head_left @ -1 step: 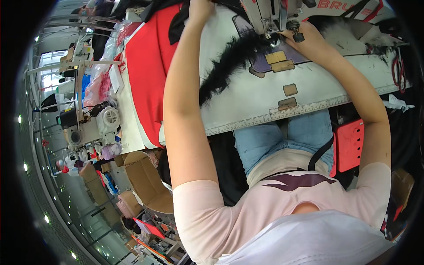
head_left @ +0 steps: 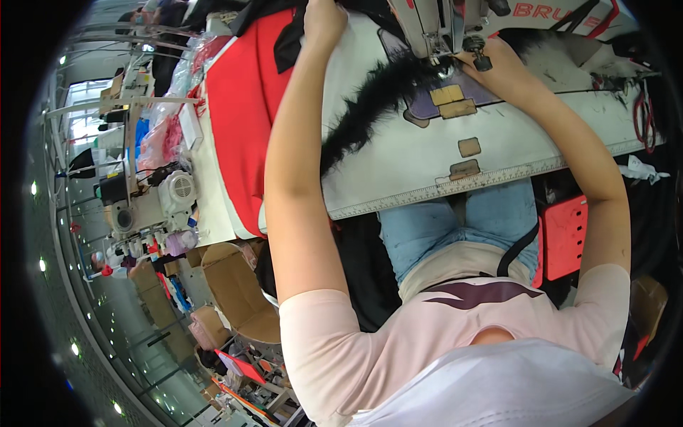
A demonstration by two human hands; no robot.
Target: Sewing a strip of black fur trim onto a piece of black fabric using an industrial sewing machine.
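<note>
A strip of black fluffy trim (head_left: 366, 107) runs slantwise over the white table, its upper end under the sewing machine's presser foot (head_left: 442, 65). My right hand (head_left: 500, 71) lies just right of the foot. Its fingers are drawn together and point at the needle area; the machine's parts cover the tips, so what they grip is hidden. At the top edge, my left hand (head_left: 325, 27) reaches far forward beside black fabric (head_left: 286, 46). The picture's edge cuts off its fingers. Red fabric (head_left: 238, 114) spreads left of my left forearm.
A ruler strip (head_left: 427, 191) runs along the table's near edge. Red-handled scissors (head_left: 644, 121) lie at the right end. Left of the table stand another machine's motor (head_left: 178, 192) and an open cardboard box (head_left: 238, 295). A red plastic stool (head_left: 564, 238) is beside my legs.
My left hand shows slightly lower in the picture. The whole view has shifted a little; my right hand stays beside the presser foot.
</note>
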